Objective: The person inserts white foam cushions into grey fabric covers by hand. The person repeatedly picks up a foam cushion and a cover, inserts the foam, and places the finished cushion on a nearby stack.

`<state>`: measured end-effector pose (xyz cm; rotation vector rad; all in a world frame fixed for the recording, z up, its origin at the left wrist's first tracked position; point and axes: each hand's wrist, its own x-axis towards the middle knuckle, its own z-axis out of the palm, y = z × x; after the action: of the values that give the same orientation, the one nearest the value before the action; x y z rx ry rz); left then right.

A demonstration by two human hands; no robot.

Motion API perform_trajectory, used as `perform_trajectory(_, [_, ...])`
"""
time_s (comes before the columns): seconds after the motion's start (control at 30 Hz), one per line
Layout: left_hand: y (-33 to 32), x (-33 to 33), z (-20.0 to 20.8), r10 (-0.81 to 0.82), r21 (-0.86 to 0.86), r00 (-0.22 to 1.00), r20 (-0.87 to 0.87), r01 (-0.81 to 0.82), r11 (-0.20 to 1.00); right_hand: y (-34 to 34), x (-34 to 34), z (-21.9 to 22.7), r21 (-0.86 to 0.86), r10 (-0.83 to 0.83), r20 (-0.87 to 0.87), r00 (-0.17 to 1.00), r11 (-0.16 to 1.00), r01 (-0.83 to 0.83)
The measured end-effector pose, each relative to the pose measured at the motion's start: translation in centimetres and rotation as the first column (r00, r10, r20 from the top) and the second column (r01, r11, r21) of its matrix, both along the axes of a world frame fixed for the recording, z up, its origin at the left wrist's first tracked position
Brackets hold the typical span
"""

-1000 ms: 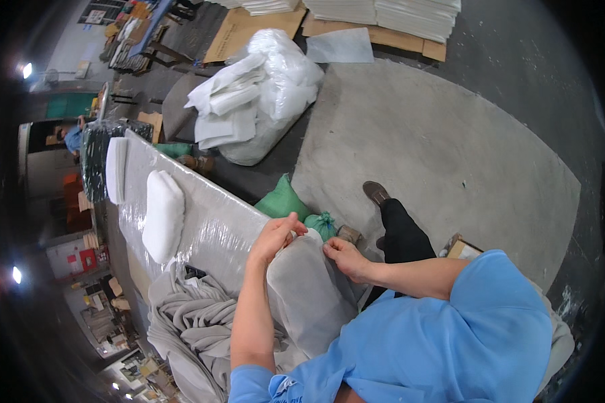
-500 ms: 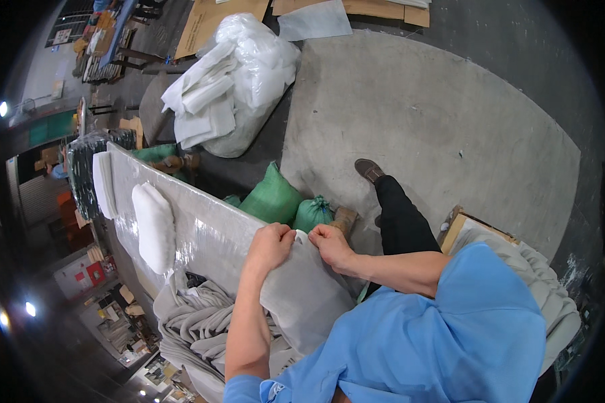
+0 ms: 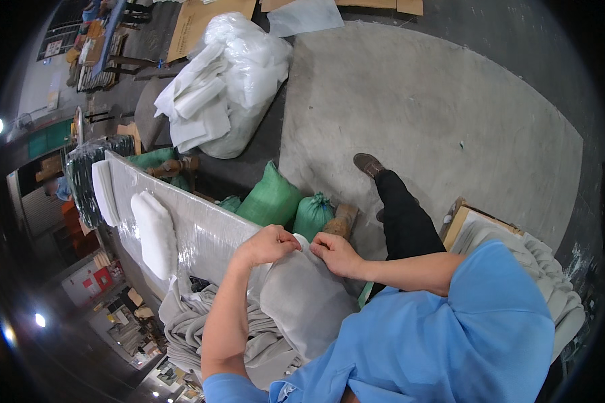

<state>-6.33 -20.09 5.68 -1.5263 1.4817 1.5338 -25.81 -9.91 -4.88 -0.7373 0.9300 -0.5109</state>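
Grey cushion (image 3: 309, 305) right in front of the body, against the near side of the table (image 3: 208, 221), long and rounded, with one end pointing away. At that far end, a bit of white filling (image 3: 303, 240) in view between two hands. Left hand (image 3: 270, 246) bent over from the left, thumb and fingertips pinched on the rim of the grey cloth. Right hand (image 3: 336, 254) just beside, fingers curled, thumb and forefinger nipping the same rim from the right. Exact grip of the fingertips too small to make out.

To the left of the cushion, under and past the left forearm, a heap of loose grey cloth (image 3: 252, 336). Farther along the table, on its shiny plastic wrap, two white pads (image 3: 154, 235), lying apart. Beyond the hands, down on the floor, two green sacks (image 3: 270, 198) side by side, next to a brown block (image 3: 343, 219). Below the right arm, a black trouser leg (image 3: 410, 218) and a brown shoe (image 3: 368, 164) on a wide grey sheet (image 3: 423, 107). At the right, behind the blue shirt (image 3: 444, 329), a frame with more grey padded pieces (image 3: 517, 265). Farther off, a bulging clear bag (image 3: 249, 67) topped with white sheets, near flat cardboard (image 3: 208, 28).
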Motion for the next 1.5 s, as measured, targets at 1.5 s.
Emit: perform_trajectory(1.5, [7.2, 0.2, -14.6, 0.942, 0.005, 0.179, -0.283, -0.982, 0.188, -5.4, 4.7, -6.0, 0.433, -0.135, -0.171, 0.976, 0.879, 0.198])
